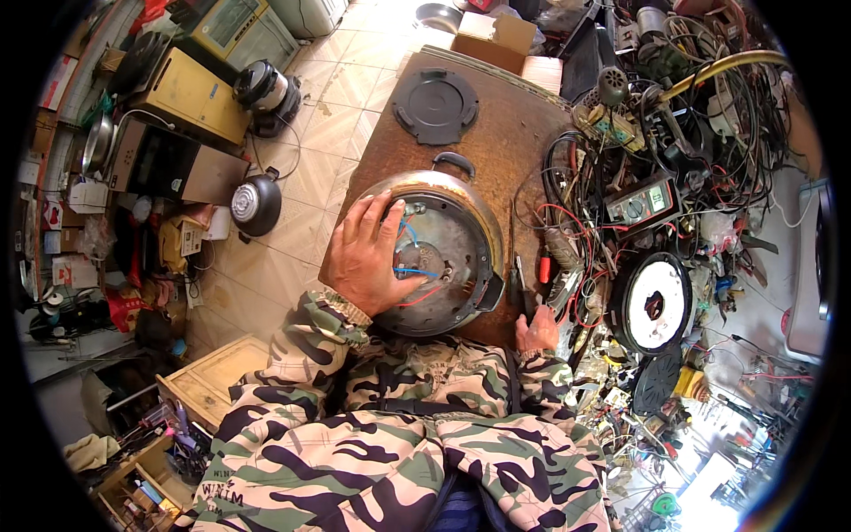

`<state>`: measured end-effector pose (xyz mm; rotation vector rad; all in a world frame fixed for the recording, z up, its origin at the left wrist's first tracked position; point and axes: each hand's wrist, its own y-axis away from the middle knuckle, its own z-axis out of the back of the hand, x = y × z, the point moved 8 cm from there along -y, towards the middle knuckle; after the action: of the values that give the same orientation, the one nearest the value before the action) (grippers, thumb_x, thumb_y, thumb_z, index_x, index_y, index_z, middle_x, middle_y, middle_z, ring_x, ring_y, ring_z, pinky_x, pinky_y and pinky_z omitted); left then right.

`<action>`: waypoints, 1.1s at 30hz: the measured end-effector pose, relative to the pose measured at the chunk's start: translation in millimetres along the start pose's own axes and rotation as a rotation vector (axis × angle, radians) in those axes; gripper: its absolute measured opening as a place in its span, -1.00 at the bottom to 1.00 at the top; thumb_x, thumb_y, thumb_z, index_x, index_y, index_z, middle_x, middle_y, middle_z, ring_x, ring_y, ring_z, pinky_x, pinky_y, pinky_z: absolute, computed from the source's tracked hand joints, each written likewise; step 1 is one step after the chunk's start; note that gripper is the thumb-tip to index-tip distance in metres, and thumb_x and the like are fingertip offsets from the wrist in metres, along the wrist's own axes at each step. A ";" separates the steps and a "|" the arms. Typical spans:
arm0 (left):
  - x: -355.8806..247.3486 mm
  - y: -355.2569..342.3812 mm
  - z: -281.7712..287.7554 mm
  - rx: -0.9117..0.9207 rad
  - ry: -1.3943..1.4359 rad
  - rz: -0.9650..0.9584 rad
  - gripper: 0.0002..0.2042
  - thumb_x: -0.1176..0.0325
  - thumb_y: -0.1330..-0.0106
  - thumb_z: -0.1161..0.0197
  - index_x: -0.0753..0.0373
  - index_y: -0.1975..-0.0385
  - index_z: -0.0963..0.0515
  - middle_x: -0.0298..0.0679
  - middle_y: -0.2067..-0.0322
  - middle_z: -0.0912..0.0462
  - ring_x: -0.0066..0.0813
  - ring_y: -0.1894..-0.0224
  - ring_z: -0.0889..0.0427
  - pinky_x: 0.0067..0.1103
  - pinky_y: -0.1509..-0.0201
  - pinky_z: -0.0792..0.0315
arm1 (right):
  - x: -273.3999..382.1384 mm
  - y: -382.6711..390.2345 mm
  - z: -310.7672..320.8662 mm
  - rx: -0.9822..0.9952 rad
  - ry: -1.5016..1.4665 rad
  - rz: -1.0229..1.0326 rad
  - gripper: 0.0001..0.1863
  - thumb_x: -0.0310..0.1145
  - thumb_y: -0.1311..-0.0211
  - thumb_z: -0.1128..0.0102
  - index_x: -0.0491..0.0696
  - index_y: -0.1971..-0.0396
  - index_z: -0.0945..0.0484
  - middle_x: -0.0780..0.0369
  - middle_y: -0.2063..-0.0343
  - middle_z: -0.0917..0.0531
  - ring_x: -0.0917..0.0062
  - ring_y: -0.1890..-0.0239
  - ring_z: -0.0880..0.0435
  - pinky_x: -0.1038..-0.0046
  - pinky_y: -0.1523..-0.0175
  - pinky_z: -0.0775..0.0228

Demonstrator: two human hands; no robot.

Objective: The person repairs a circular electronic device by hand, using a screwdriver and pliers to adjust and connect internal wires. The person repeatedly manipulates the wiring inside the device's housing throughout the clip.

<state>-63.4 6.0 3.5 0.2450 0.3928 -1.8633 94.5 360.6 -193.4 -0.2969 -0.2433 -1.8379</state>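
Observation:
An upturned round appliance, with a dark metal base, side handle and blue and red wires, sits on the worn brown board. My left hand lies across its left side, fingers spread and thumb near the wires. My right hand is right of the appliance, fingers curled at some slim dark tools; what exactly it holds is unclear. A red-handled tool lies just above it. A black round cover rests at the board's far end.
Tangled cables, a multimeter and a round white-centred part crowd the right. A cardboard box is beyond the board. Left are tiled floor, a black pot, piled appliances and a wooden drawer unit.

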 end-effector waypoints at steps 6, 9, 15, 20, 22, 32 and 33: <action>3.4 1.7 -0.3 0.029 0.033 0.028 0.15 -0.01 0.15 -0.78 0.15 -0.55 -0.32 -0.10 -0.56 -0.29 0.07 -0.58 -0.26 -0.06 -0.56 -0.26 | 16.1 -31.8 90.1 -0.054 -0.301 -0.221 -0.71 -0.38 -0.29 -0.52 -0.13 0.06 -0.67 0.04 0.31 -0.77 0.20 0.27 -0.81 0.20 0.13 -0.64; 5.3 1.3 -1.3 0.018 0.061 0.017 0.16 -0.01 0.16 -0.79 0.13 -0.56 -0.32 -0.12 -0.56 -0.29 0.05 -0.59 -0.24 -0.07 -0.56 -0.25 | 66.0 -50.0 171.0 -0.213 -0.364 -0.003 -0.67 -0.47 -0.29 -0.51 -0.15 -0.03 -0.69 0.07 0.19 -0.80 0.35 0.21 -0.83 0.35 0.05 -0.67; 5.7 4.3 -1.9 -0.014 0.066 0.014 0.15 0.00 0.18 -0.79 0.09 -0.55 -0.34 -0.14 -0.54 -0.32 -0.01 -0.58 -0.27 -0.09 -0.56 -0.25 | 201.1 -47.3 267.0 -0.088 -0.600 0.255 -0.53 -0.63 -0.33 -0.42 -0.19 -0.20 -0.50 0.00 -0.01 -0.79 0.32 0.01 -0.85 0.33 -0.12 -0.70; 9.4 6.8 -1.0 -0.042 0.080 0.019 0.13 -0.01 0.17 -0.78 0.09 -0.54 -0.36 -0.15 -0.54 -0.34 -0.03 -0.58 -0.28 -0.08 -0.56 -0.25 | 294.5 -54.1 243.0 0.064 -0.459 0.630 -0.54 -0.68 -0.22 -0.48 -0.27 -0.11 -0.53 -0.11 0.04 -0.76 0.06 0.02 -0.85 0.28 -0.08 -0.72; 10.5 7.8 -2.6 -0.036 0.085 0.026 0.12 -0.02 0.14 -0.78 0.09 -0.54 -0.36 -0.16 -0.55 -0.33 -0.05 -0.60 -0.27 -0.08 -0.56 -0.24 | 308.8 -58.1 234.2 0.098 -0.452 0.654 -0.56 -0.67 -0.23 -0.46 -0.29 -0.09 -0.53 -0.11 0.04 -0.75 0.04 0.04 -0.85 0.27 -0.06 -0.72; 12.0 8.4 -1.2 -0.007 0.100 0.039 0.10 -0.03 0.08 -0.76 0.13 -0.54 -0.35 -0.15 -0.56 -0.32 -0.08 -0.60 -0.25 -0.11 -0.58 -0.23 | 320.7 -68.5 206.2 0.225 -0.443 0.626 -0.59 -0.64 -0.27 -0.45 -0.26 -0.10 -0.56 -0.05 0.05 -0.75 0.09 0.10 -0.85 0.29 0.01 -0.70; 11.9 8.1 -1.0 -0.002 0.095 0.037 0.10 -0.03 0.08 -0.76 0.13 -0.54 -0.35 -0.15 -0.56 -0.32 -0.08 -0.60 -0.25 -0.11 -0.57 -0.23 | 320.8 -68.6 204.0 0.225 -0.436 0.630 -0.59 -0.63 -0.27 -0.46 -0.26 -0.10 -0.56 -0.05 0.05 -0.75 0.09 0.12 -0.85 0.29 0.03 -0.70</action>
<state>-59.5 -6.4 -2.8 0.3381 0.4518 -1.8195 -41.9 153.4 102.8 -0.5458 -0.5822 -1.0978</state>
